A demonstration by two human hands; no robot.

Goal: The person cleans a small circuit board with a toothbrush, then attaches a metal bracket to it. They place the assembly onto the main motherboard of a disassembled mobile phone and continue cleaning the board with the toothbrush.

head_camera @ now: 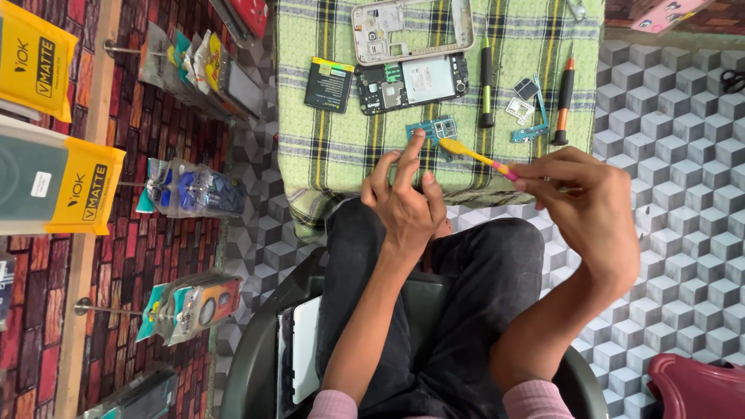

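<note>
The left hand (403, 198) presses a small blue-green circuit board (432, 129) against the green plaid cloth (334, 147) with its extended fingertips (417, 138), the grip released rather than clenched around anything. The right hand (586, 206) has its grip clenched on the pink end of a yellow-handled brush (475, 155), whose yellow head lies on the near edge of that board. Farther along the cloth rest an opened black phone body (411, 83), a grey phone frame (411, 29), a black battery with a yellow-green label (329, 84), a green-and-black screwdriver (486, 81), an orange-and-black screwdriver (564, 97) and small loose parts (526, 105) between the two tools.
</note>
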